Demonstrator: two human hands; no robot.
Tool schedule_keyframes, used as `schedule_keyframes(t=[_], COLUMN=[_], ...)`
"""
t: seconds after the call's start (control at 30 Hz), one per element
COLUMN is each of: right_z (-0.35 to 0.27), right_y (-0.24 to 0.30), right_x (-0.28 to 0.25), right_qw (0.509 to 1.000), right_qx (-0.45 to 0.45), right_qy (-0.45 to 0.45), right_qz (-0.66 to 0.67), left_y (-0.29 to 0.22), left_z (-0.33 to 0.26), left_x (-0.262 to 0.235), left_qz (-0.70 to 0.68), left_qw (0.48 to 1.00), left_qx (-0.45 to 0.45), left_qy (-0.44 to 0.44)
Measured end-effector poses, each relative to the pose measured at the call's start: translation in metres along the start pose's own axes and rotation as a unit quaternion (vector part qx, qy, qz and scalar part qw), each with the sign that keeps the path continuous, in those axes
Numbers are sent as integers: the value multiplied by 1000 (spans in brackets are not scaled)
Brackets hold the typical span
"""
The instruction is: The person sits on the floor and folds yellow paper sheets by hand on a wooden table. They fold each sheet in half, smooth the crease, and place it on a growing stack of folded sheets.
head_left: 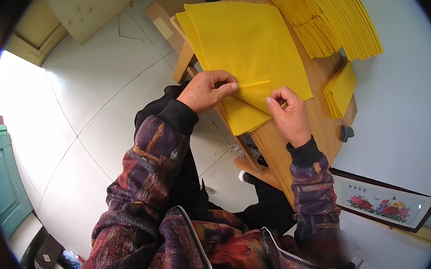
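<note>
A stack of large yellow paper sheets [248, 44] lies on a round wooden table [322, 120]. The near corner of the top sheet is folded over. My left hand [206, 90] pinches that folded corner from the left side. My right hand [288, 115] pinches the fold from the right, with thumb and forefinger on the paper's edge. Both sleeves are dark with a purple and orange pattern.
Fanned piles of folded yellow paper [333, 16] fill the table's far right. A smaller folded pile [342, 90] sits at the right edge. A cardboard box [167, 18] stands behind the table. A framed flower picture [385, 204] leans low right; a green door [4, 178] is left.
</note>
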State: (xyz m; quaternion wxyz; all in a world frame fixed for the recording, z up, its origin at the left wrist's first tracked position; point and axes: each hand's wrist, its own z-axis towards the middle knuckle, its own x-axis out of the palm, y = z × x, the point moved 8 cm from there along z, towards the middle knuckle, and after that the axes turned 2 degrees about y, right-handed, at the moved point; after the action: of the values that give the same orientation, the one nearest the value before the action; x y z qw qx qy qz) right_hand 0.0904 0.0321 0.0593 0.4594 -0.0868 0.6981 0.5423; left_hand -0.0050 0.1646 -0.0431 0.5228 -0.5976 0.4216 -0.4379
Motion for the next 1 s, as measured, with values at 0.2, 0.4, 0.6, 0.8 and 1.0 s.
schedule_keyframes(t=[0.2,0.4,0.6,0.8,1.0], right_z=[13,-9,-63,-61,-48], right_y=[0,24,37,24,19], right_x=[-3,-13,45,53,44], right_qw=[998,962,936,930,968], right_qx=[-10,-130,-235,-258,-198], right_qy=[-51,-147,11,4,39], right_qz=[-31,-189,-262,-262,-149], left_y=[-3,3,1,5,7], left_z=[2,4,3,4,4], left_x=[0,-1,-2,-1,0], left_qz=[-15,-2,-8,-30,-51], left_qw=[997,998,997,998,996], left_qx=[65,52,53,39,55], left_qy=[-29,-42,-47,-43,-41])
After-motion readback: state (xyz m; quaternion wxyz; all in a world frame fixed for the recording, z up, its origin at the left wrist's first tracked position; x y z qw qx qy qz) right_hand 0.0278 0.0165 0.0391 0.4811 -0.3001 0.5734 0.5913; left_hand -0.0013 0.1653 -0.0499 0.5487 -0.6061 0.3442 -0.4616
